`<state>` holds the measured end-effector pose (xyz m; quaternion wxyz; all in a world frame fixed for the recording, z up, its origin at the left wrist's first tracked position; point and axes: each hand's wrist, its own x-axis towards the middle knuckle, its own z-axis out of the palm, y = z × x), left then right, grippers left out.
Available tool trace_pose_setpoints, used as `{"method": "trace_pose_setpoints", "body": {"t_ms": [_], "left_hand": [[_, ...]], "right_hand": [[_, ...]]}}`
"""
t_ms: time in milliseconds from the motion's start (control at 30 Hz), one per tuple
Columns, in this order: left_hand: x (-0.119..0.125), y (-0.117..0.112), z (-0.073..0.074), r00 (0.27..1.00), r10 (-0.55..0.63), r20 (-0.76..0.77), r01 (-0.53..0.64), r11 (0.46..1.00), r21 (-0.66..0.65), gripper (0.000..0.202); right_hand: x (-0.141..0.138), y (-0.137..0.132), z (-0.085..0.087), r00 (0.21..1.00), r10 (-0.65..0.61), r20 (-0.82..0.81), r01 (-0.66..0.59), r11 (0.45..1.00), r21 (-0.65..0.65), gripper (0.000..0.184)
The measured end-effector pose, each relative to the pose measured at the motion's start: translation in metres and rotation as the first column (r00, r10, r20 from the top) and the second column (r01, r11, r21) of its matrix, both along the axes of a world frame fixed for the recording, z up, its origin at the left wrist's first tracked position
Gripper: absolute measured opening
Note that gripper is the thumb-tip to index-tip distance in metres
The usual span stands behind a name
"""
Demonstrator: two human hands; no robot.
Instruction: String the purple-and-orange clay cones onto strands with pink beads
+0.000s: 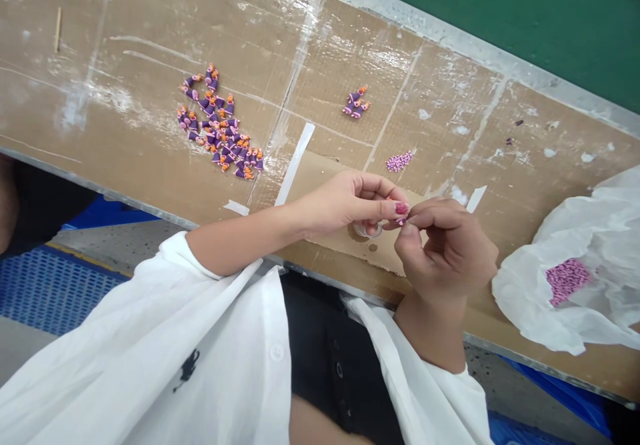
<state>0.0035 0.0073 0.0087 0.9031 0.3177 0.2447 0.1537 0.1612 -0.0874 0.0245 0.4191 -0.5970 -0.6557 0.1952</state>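
Note:
My left hand (350, 202) and my right hand (447, 248) meet above the cardboard-covered table (150, 32), fingertips pinched together on a tiny purple and orange piece (401, 217). Both hands have their fingers closed. Under them sits a small clear round dish (369, 230). A little heap of pink beads (399, 161) lies just beyond my left hand. A large pile of finished purple and orange pieces (220, 128) lies to the left, and a smaller cluster of them (356, 104) lies further back.
A crumpled white plastic bag (590, 245) at the right holds more pink beads (567, 278). A white tape strip (295, 163) lies on the cardboard. Green surface (525, 5) runs beyond the table's far edge. A blue crate (55, 285) is below left.

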Motion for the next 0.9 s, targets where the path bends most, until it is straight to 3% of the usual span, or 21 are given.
{"method": "trace_pose_setpoints", "body": {"t_ms": [400, 600, 900], "left_hand": [[-0.004, 0.004, 0.007, 1.000, -0.012, -0.022, 0.015, 0.994, 0.105, 0.045], [-0.003, 0.002, 0.009, 0.999, 0.011, -0.042, -0.007, 0.996, 0.084, 0.046], [-0.002, -0.002, 0.010, 1.000, 0.005, -0.014, -0.004, 1.000, 0.008, 0.050]], "right_hand": [[-0.002, 0.000, 0.002, 0.999, 0.030, -0.013, -0.029, 0.998, 0.049, 0.021], [-0.004, 0.000, 0.004, 1.000, 0.016, -0.007, -0.015, 0.998, 0.064, 0.022], [-0.006, -0.001, -0.006, 0.997, -0.071, -0.009, 0.071, 0.985, 0.155, 0.014]]}}
